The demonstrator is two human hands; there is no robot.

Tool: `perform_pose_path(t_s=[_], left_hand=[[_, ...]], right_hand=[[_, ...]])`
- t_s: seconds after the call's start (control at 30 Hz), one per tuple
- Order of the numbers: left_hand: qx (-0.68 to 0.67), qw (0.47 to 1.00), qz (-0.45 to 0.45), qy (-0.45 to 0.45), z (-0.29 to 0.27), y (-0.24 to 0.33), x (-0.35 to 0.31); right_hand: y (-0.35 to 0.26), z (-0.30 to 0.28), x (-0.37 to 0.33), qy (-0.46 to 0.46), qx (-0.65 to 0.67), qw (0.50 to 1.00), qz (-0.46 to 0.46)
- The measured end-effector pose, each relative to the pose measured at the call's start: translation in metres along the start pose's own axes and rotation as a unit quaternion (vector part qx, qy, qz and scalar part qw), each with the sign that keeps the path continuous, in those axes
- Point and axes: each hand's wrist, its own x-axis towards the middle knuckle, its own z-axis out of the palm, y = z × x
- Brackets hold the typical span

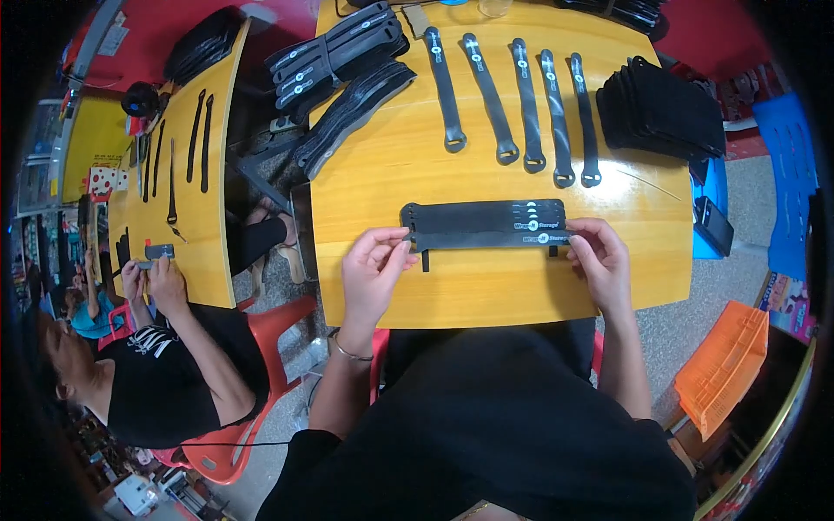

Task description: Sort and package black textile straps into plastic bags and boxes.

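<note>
Yellow tabletop (486,300) underlies left hand (379,259) and right hand (603,257), both pinching black straps (478,227) between them; uneven tugging could misalign these.

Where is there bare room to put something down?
In front, framed by the strap pile, left hand, right hand and near table edge; also between the strap bundles and five laid-out straps. A narrow band separates those straps from the pile. Crowded: far left, bundles; far right, a black stack.
</note>
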Motion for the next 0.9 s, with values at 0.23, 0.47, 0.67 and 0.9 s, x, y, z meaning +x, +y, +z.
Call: perform_pose_path(t_s=[0.23, 0.47, 0.67, 0.9], left_hand=[[0.028, 0.999, 0.025, 0.036, 0.001, -0.010, 0.008], [0.035, 0.998, 0.020, 0.041, 0.002, -0.014, 0.009], [0.046, 0.998, 0.031, 0.042, 0.002, -0.018, 0.009], [0.079, 0.995, 0.040, 0.048, 0.002, -0.020, 0.009]], right_hand=[[0.007, 0.006, 0.004, 0.029, 0.027, 0.999, -0.001], [0.011, 0.006, 0.006, 0.035, -0.005, 0.999, -0.013], [0.010, 0.008, 0.005, 0.049, -0.008, 0.999, -0.020], [0.010, 0.008, 0.004, 0.038, -0.016, 0.999, -0.024]])
